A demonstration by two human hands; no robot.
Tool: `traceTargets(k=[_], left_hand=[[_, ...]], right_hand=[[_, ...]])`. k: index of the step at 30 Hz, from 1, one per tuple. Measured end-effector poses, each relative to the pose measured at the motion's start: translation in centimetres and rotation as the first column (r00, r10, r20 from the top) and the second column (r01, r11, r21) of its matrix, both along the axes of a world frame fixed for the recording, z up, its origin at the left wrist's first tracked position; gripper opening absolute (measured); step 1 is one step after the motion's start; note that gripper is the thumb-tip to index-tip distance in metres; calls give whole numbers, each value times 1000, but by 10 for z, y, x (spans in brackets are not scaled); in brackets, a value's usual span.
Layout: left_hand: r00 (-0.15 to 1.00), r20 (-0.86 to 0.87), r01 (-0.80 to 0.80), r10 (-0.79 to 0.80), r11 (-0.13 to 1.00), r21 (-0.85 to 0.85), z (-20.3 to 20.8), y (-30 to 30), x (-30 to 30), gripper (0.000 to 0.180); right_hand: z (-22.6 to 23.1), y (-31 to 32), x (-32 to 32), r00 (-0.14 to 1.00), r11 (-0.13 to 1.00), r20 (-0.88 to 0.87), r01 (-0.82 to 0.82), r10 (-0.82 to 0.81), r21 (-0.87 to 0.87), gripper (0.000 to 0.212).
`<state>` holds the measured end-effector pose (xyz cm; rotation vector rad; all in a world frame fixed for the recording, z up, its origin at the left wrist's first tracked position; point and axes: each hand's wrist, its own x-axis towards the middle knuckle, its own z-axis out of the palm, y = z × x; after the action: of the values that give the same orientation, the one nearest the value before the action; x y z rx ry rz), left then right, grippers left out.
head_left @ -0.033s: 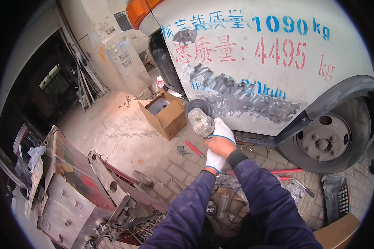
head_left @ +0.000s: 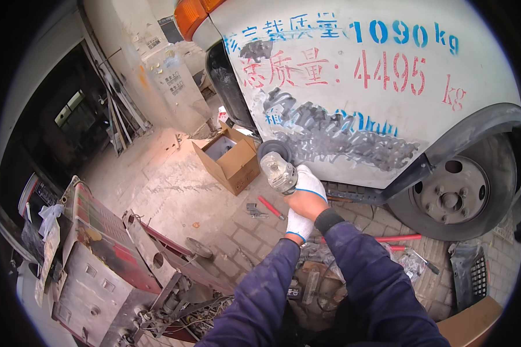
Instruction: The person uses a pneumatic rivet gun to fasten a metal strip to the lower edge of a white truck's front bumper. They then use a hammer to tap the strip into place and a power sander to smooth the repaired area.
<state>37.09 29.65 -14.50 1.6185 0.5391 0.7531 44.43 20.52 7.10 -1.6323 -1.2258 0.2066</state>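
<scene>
My right hand (head_left: 310, 180), in a white glove with a blue hem, is closed round the front of an angle grinder (head_left: 278, 173). My left hand (head_left: 299, 223), gloved alike, grips the grinder's body lower down; its fingers are mostly hidden behind my right hand and wrist. The grinder's dark round disc (head_left: 275, 151) is against or very close to the lower left part of a white vehicle panel (head_left: 341, 75); I cannot tell if they touch. Grey, scuffed, shiny patches (head_left: 347, 144) spread over the panel beside the disc, partly covering blue lettering.
An open cardboard box (head_left: 237, 168) stands left of the grinder. A red-handled tool (head_left: 270, 206) and a small metal part (head_left: 256, 210) lie on the paving. The wheel (head_left: 451, 199) is at right, a screwdriver (head_left: 425, 261) below it. A battered metal machine (head_left: 104, 277) fills the lower left.
</scene>
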Motion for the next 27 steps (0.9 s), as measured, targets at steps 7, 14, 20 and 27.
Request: traceTargets(k=[7,14,20,27], left_hand=[[913,408,165,-11,924,-344,-11,27,-11,58],[982,-121,-105,147,949,296,18,15,-17,52],[858,-466,88,218,830,550,72,-13,-16,53],[895,-351,-4,274,793,609,78,-29,-17,47]], right_hand=[[0,16,-3,998,999,48,-47,46,14,54],[1,15,-8,998,994,-59,-3,10,106,53],[-7,-2,1,984,993,-169,64,-47,97,55],[-11,-5,1,992,997,-123,20,-11,71,55]])
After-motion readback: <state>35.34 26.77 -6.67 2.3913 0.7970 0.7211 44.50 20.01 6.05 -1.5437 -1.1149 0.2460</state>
